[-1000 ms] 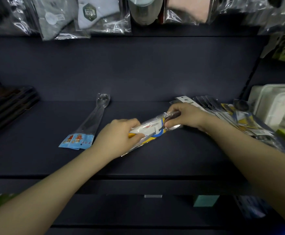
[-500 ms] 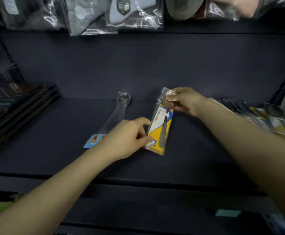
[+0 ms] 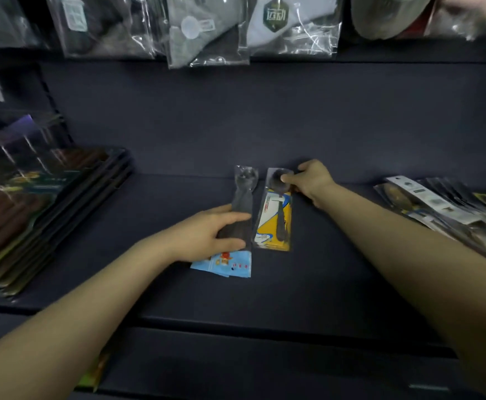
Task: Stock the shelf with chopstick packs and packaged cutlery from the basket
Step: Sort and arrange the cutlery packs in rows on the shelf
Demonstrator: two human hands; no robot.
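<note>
Left hand (image 3: 207, 236) is wrapped around the blue-ended spoon pack (image 3: 237, 226), and the right hand (image 3: 312, 181) pinches the top of the yellow cutlery pack (image 3: 275, 217). Both lie side by side on the dark shelf (image 3: 308, 284), chopstick packs (image 3: 42, 209) stacked further left.

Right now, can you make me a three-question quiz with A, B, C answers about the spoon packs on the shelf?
1. Where does the yellow pack lie?
A. right of the blue pack
B. on the top shelf
C. on the left stack

2. How many spoon packs lie side by side mid-shelf?
A. five
B. two
C. none

3. What is the right hand doing?
A. hanging free
B. holding a cup
C. touching the yellow pack's top end

Answers: 1 A, it lies just right of the blue one. 2 B, only those two lie there. 3 C, its fingers rest on the spoon's bowl end.
</note>
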